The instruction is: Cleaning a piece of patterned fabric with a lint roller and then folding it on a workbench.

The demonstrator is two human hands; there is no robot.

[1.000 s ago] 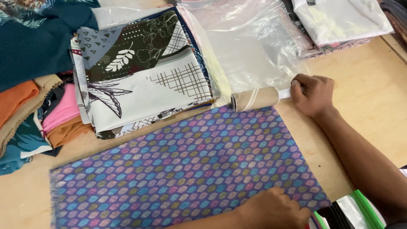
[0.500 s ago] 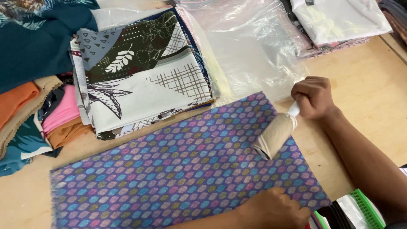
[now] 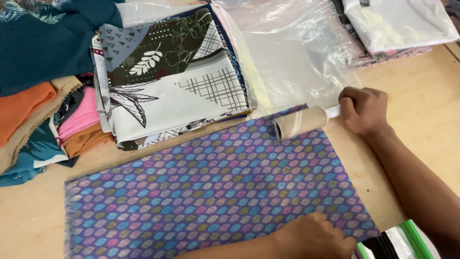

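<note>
On the pale wooden worktop [image 3: 421,124] a purple patterned cloth [image 3: 215,192] is spread flat, its surface covered with small blue, pink and olive oval shapes and its left edge frayed. At the cloth's upper right corner a lint roller [image 3: 298,122] is laid on the fabric, its tan roll lying nearly level and pointing left, its white handle enclosed by the right hand [image 3: 364,110]. The grip of that hand is closed firmly around the handle, the knuckles turned upward, and the forearm is stretched away toward the lower right of the view. Along the near edge of the cloth the left hand [image 3: 314,237] is pressed flat on the fabric, palm down, with nothing clasped in it.

Behind the cloth a stack of folded printed fabrics [image 3: 167,81] is piled, the top piece marked with dark olive, grey and white panels, leaf drawings and a crosshatch figure. To the right of the stack, a clear plastic bag [image 3: 297,57] is spread over the worktop, just beyond the roller. At the far left, folded cloths in orange [image 3: 24,108], pink [image 3: 79,117] and teal [image 3: 43,43] are heaped together. In the upper right corner a white bagged garment [image 3: 402,24] is seen. At the bottom right edge, a green-edged packet [image 3: 407,240] is partly shown beside the left hand.
</note>
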